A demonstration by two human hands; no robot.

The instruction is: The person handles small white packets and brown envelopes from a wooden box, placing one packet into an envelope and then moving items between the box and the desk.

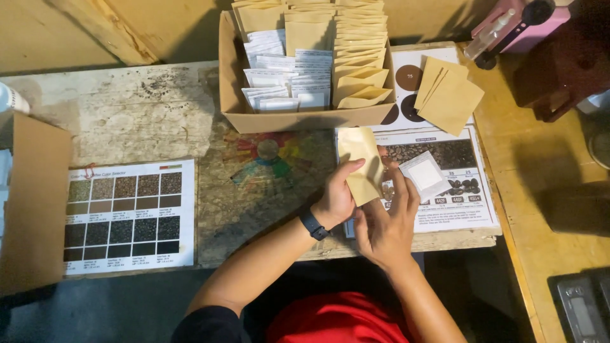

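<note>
Right hand (pixel 386 230) hides the lower edge of the tan envelope (pixel 360 164) in the left hand (pixel 337 200).

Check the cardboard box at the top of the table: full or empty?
Nearly full. The open cardboard box holds upright rows of tan envelopes on its right and back, and white packets on its left, reaching above the rim.
</note>
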